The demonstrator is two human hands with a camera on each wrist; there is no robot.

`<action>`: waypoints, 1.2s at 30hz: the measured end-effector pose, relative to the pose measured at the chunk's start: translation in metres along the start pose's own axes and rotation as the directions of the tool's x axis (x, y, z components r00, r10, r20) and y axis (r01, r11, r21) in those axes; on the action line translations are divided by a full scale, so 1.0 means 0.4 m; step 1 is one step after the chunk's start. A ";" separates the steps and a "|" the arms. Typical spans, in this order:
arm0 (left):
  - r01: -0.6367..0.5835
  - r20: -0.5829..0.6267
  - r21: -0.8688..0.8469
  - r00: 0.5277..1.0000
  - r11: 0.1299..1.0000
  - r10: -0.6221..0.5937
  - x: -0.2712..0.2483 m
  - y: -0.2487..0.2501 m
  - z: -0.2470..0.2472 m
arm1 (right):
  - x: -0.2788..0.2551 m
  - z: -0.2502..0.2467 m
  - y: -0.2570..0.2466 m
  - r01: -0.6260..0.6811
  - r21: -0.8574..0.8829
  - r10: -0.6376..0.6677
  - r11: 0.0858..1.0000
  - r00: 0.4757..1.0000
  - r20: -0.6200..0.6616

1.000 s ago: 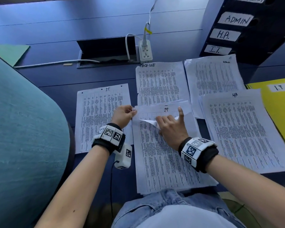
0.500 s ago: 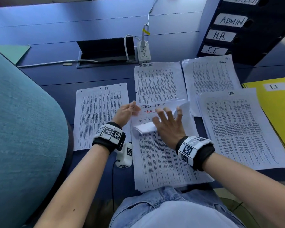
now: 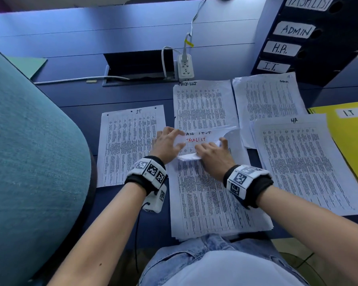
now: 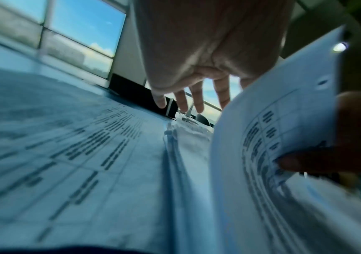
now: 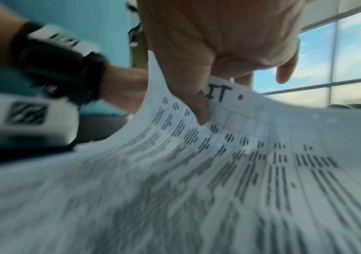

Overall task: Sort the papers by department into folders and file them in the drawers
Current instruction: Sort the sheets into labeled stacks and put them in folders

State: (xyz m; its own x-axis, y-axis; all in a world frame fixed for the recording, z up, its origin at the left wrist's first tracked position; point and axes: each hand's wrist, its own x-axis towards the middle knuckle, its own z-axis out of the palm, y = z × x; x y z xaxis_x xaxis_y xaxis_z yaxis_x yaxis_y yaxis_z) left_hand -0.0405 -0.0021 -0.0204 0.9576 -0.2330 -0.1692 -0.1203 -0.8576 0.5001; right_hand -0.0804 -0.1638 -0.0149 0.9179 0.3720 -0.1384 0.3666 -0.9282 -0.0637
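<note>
Right hand (image 3: pixel 212 156) pinching curled top sheet (image 5: pixel 229 130) of unsorted stack (image 3: pixel 211 203); left hand (image 3: pixel 167 143), fingers spread loose, at its nine o'clock; IT pile (image 3: pixel 128 141) further nine o'clock

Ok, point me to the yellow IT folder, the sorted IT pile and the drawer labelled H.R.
yellow IT folder (image 3: pixel 351 141), head view, bare yellow cover below its label.
sorted IT pile (image 3: pixel 128 145), head view, middle of the top sheet.
H.R. drawer (image 3: pixel 280 48), head view, on its white label.

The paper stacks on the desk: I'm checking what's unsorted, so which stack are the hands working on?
The nearest middle stack of printed white sheets; only its top sheets are curled up. The other four piles lie flat, untouched.
</note>
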 end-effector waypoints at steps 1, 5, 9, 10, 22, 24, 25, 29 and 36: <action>-0.014 -0.008 -0.137 1.000 0.991 0.013 -0.005 0.002 -0.009 | 0.010 -0.016 0.009 -0.030 0.052 0.031 0.998 0.999 -0.012; 0.044 0.038 -0.804 0.999 0.593 -0.023 -0.037 0.021 -0.051 | 0.070 -0.112 0.033 -0.217 0.373 0.286 0.902 0.948 -0.141; 0.097 0.026 -0.781 0.992 0.618 -0.122 -0.043 0.036 -0.067 | 0.124 -0.193 0.039 -0.126 0.569 0.355 0.812 0.881 -0.312; 0.095 -0.016 -0.757 0.986 0.647 -0.163 -0.043 0.036 -0.070 | 0.134 -0.197 0.040 -0.119 0.603 0.392 0.789 0.853 -0.344; 0.323 -0.382 -0.642 0.652 0.695 -0.656 -0.018 -0.144 -0.187 | 0.151 -0.092 -0.041 -0.327 0.883 0.417 0.336 0.892 0.172; 0.400 -0.426 -0.577 0.595 0.712 -0.681 -0.017 -0.159 -0.204 | 0.168 -0.086 -0.075 -0.373 0.854 0.367 0.362 0.899 0.238; 0.432 -0.441 -0.544 0.582 0.719 -0.683 -0.016 -0.161 -0.209 | 0.173 -0.083 -0.092 -0.396 0.827 0.338 0.399 0.902 0.269; 0.455 -0.501 -0.406 0.615 0.792 -0.610 -0.009 -0.178 -0.195 | 0.192 -0.067 -0.146 -0.441 0.746 0.293 0.499 0.896 0.333; 0.609 -0.346 -0.125 0.713 0.783 -0.610 -0.009 -0.221 -0.128 | 0.223 -0.019 -0.187 -0.514 0.700 0.299 0.496 0.858 0.418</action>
State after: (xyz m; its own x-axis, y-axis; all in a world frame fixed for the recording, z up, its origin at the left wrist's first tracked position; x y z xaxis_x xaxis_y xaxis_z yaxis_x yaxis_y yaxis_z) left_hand -0.0199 0.0981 -0.0205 0.8466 0.5157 -0.1317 0.5220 -0.7562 0.3947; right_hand -0.0249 -0.0614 -0.0150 0.8336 0.0448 -0.5506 -0.3964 -0.6457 -0.6526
